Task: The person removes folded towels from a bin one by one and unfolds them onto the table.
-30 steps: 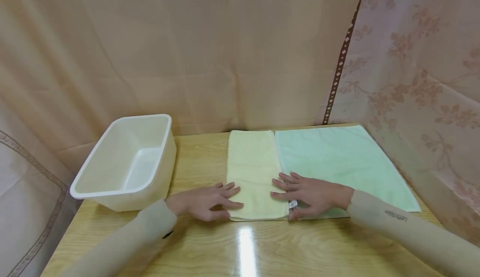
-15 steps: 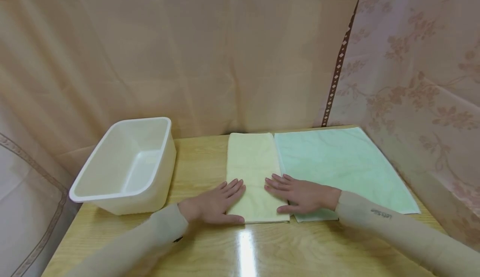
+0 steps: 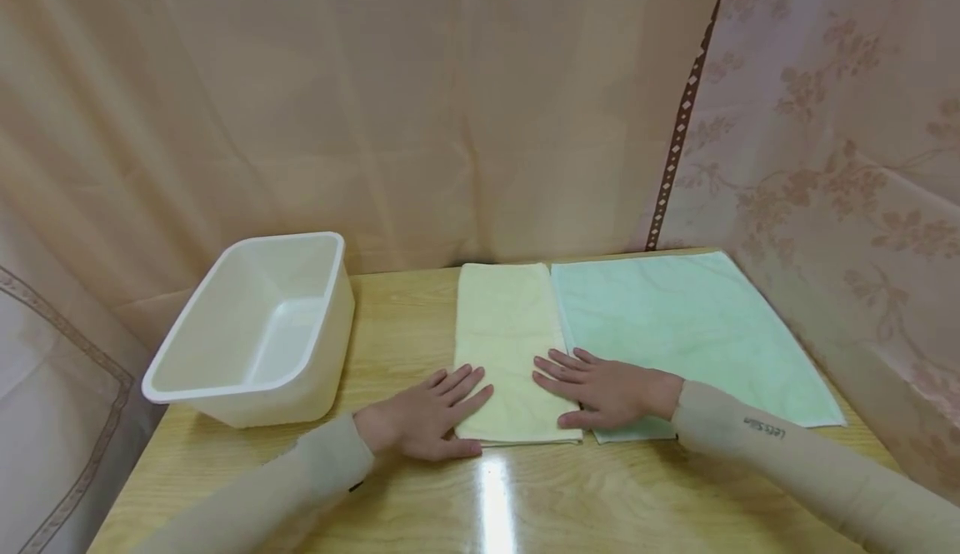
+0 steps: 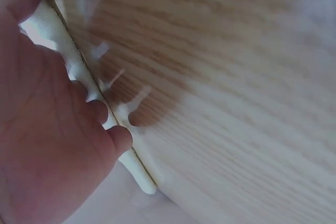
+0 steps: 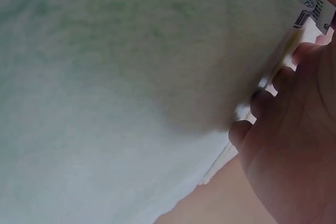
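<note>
A pale yellow towel, folded into a long strip, lies flat on the wooden table. My left hand rests with spread fingers on its left edge near the front corner. On the opposite edge, my right hand lays its fingers flat, with the palm over the mint green towel spread out beside it. In the left wrist view the yellow towel's folded edge runs along under the fingers. A white label sticks out by the right fingers in the right wrist view.
A white plastic basin stands at the table's left side. The wooden table ends at a beige curtain behind, and a flowered curtain hangs on the right.
Both hands have shifted slightly inward on the yellow towel. The label that showed by the right hand in the head view is now covered. The towels stay in place.
</note>
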`<state>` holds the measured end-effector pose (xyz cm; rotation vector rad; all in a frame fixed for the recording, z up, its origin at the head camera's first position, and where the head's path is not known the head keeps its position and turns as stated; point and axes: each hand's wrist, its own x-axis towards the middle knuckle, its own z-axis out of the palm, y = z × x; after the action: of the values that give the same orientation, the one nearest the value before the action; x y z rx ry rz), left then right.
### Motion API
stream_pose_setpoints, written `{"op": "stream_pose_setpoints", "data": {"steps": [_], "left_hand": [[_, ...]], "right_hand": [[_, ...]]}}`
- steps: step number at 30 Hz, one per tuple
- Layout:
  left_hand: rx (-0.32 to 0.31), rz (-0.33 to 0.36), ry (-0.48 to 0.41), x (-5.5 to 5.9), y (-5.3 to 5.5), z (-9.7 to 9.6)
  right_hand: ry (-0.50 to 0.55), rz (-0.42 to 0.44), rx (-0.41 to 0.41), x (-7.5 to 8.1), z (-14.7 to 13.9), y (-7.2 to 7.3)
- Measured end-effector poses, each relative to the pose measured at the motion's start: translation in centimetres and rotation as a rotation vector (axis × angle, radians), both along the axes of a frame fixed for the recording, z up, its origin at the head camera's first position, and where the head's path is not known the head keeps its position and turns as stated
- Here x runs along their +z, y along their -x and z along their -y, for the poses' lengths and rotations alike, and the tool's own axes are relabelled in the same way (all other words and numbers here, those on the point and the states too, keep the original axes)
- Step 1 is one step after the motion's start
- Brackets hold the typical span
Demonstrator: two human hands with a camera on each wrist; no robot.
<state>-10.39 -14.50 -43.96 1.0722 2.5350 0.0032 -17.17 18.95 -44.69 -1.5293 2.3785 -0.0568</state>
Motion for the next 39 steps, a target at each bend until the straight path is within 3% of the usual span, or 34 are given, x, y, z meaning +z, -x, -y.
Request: {"op": "stream_pose_setpoints", "data": {"steps": [6,10,17,22,26,32,39], "left_hand": [[0.014,0.001,-0.016,0.0,-0.4,-0.2],[0.008,-0.016,-0.058,0.1,-0.2,-0.7],[-0.054,-0.073,-0.174,1.1,0.2,-4.1],[-0.09,-0.094,-0.182,0.9,0.5,-7.7],[-0.127,-0.099,-0.166,0.4,0.7,-10.1],[-0.143,-0.123,-0.091,-0.7,0.9,-12.5],[-0.126,-0.203,-0.001,-1.2,1.0,-13.2]], "right_hand": [[0.037,0.045,-0.002,0.2,0.1,0.1],[0.07,0.042,-0.05,0.5,-0.1,1.1],[0.187,-0.011,-0.284,1.8,-0.3,6.4],[0.207,0.01,-0.433,2.4,0.4,10.1],[0.209,0.049,-0.515,2.0,1.2,11.9],[0.132,0.042,-0.593,0.6,2.5,12.8],[0.006,-0.061,-0.612,-0.6,3.4,12.8]]}}
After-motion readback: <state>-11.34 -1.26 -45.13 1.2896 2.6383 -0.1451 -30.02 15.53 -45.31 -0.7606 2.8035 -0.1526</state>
